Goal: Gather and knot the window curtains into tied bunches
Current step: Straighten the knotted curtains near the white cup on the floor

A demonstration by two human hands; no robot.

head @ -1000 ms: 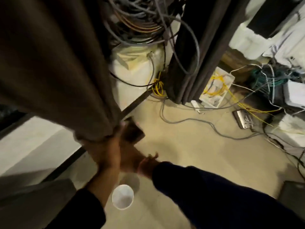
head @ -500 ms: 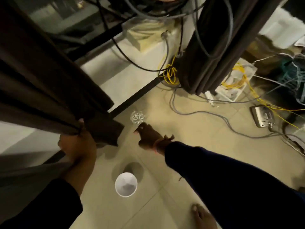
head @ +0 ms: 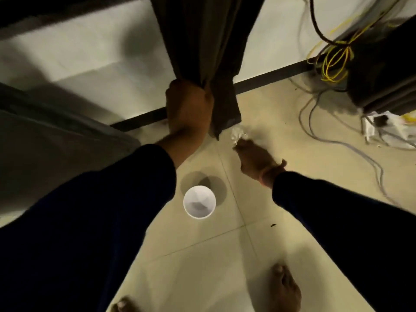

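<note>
Landmark: white cup (head: 199,205), upright on the tiled floor (head: 202,262), mouth open upward, between the two forearms.
Left hand (head: 188,109): above the cup, fist clenched around the gathered lower part of the curtain; dark sleeve (head: 94,212) running down-left of the cup.
Curtain (head: 209,41): dark fabric, hanging straight above the cup, bunched into folds at the fist; loose bottom end (head: 225,113) spilling out just right of the fist, clear of the cup.
Right hand (head: 254,159): up and right of the cup, low near the floor, fingertips pinched on a small clear crinkled object (head: 239,134); nature of that object not determinable through blur.
Wrist band (head: 269,174): thin, on the right wrist, at the cuff of the dark sleeve.
Second curtain (head: 382,64): far up-right of the cup, dark bunch hanging loose, untied.
Cables (head: 333,61): yellow and grey, tangled on the floor beside the second curtain, well apart from the cup.
Skirting strip (head: 270,77): dark line along the wall base, beyond the cup, behind the held curtain.
Bare feet (head: 284,289): below the cup, at the bottom edge.
</note>
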